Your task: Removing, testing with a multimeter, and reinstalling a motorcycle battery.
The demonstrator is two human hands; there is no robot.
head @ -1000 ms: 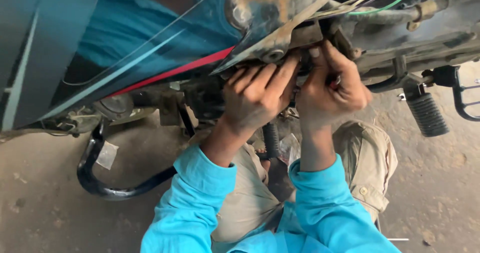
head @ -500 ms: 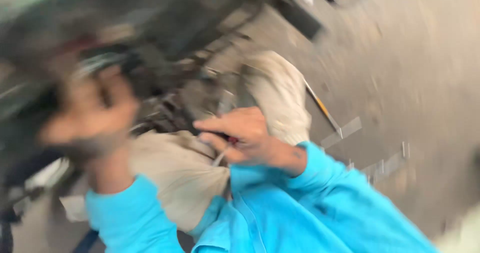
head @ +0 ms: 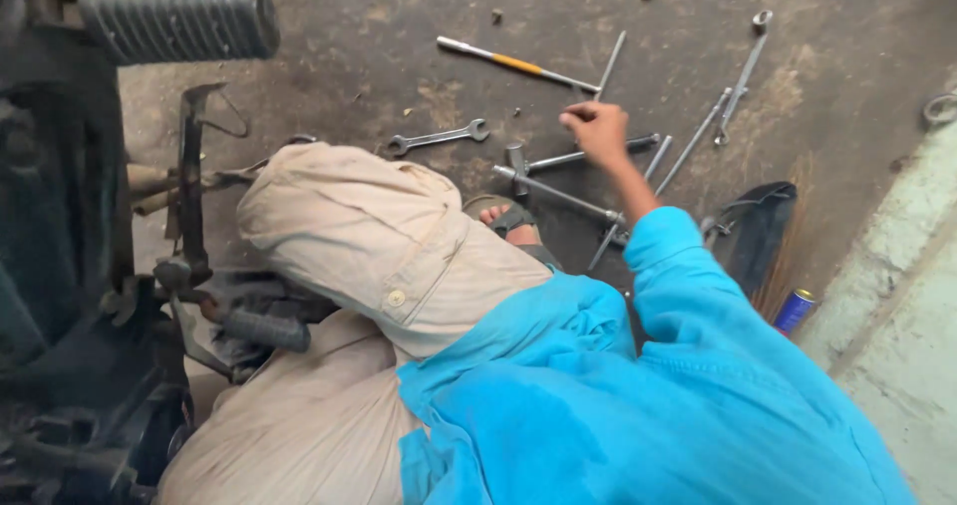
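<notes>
My right hand (head: pixel 596 131) reaches out over tools scattered on the dark floor. Its fingers are curled shut around the lower end of a thin metal rod (head: pixel 610 64), which sticks up and away from the fist. Just below the hand lie T-handle socket wrenches (head: pixel 558 194). A combination spanner (head: pixel 439 137) lies to its left, and a yellow-handled screwdriver (head: pixel 510 62) further out. My left hand is out of view. My bent knee in beige trousers (head: pixel 349 226) and blue sleeve (head: pixel 688 296) fill the foreground.
A motorcycle's underside (head: pixel 90 296) with a ribbed rubber footpeg (head: pixel 179 21) stands at the left. Long wrenches (head: pixel 743 66) lie at the far right. A black pouch (head: pixel 758 221), a blue can (head: pixel 795 311) and a concrete ledge (head: pixel 897 306) are at the right.
Both hands left the motorcycle's underside. My view swung right and down to the floor, and my right hand stretched out to the scattered tools. The left hand dropped out of sight.
</notes>
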